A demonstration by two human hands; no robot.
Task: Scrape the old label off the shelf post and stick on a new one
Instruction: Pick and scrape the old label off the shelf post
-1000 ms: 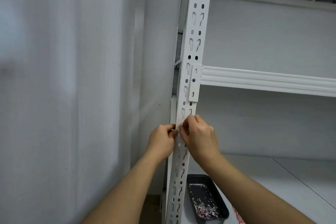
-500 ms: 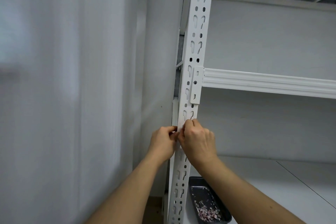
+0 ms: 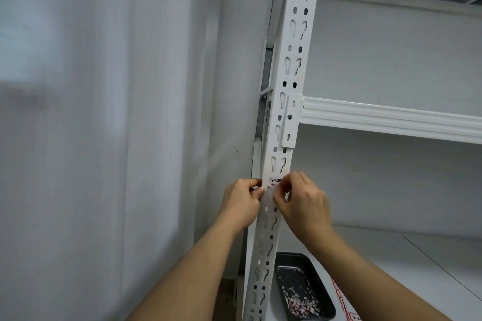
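While the new label [image 3: 273, 182] sits only partly pressed onto the front face of the shelf post [image 3: 283, 122], just below the bracket of the shelf beam [image 3: 391, 118], the step wants it squared to the post's two edges before firm pressure, then rubbed from its middle outward so no bubble or lifted corner is left. It is a small white sticker with black characters and a trace of red, mostly hidden by fingertips; I cannot read it. On the post's left edge the left hand [image 3: 241, 203] pinches the label's side, fingers curled. The right hand [image 3: 302, 203] pinches the right side likewise. Below, near the shelf's front left corner, a dark tray [image 3: 323, 302] holds scraped label bits [image 3: 300, 303].
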